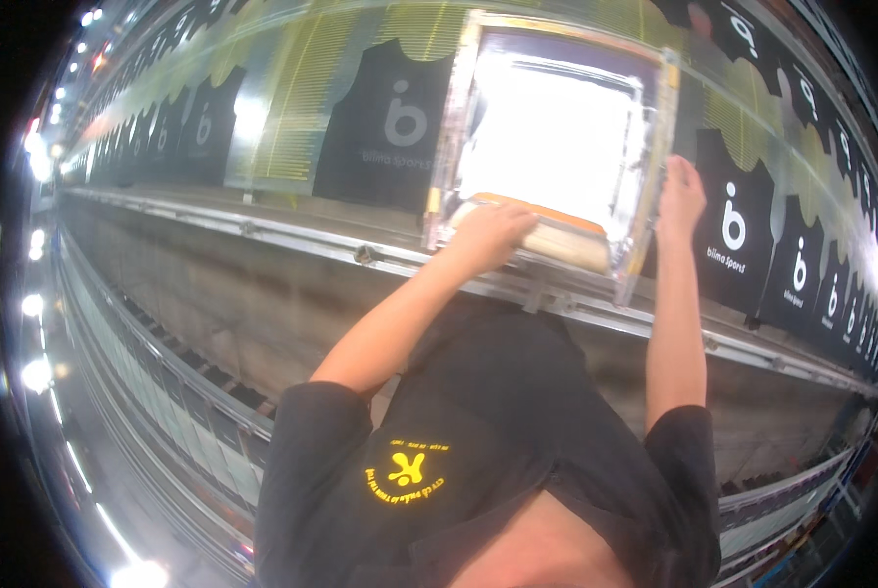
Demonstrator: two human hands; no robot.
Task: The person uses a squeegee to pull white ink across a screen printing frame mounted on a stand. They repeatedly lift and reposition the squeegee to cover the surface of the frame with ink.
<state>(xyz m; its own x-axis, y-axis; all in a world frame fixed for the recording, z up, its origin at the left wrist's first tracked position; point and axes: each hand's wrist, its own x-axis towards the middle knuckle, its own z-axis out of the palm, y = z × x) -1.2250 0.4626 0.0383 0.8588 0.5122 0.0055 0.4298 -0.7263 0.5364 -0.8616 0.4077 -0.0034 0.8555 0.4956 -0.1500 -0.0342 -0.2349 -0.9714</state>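
A screen printing frame lies over the long printing table in front of me, tilted slightly. White ink, very bright, covers most of the area inside it. Along the frame's near side rests a squeegee with a pale wooden handle and an orange blade. My left hand is closed over the left part of that handle. At the frame's right edge, my right hand has its fingers curled against the rim; the fingertips are partly blurred.
Black sleeveless shirt pieces with white prints lie in a row to the right. Another black piece lies left of the frame. A metal rail runs along the table's near edge. More long tables stand behind me.
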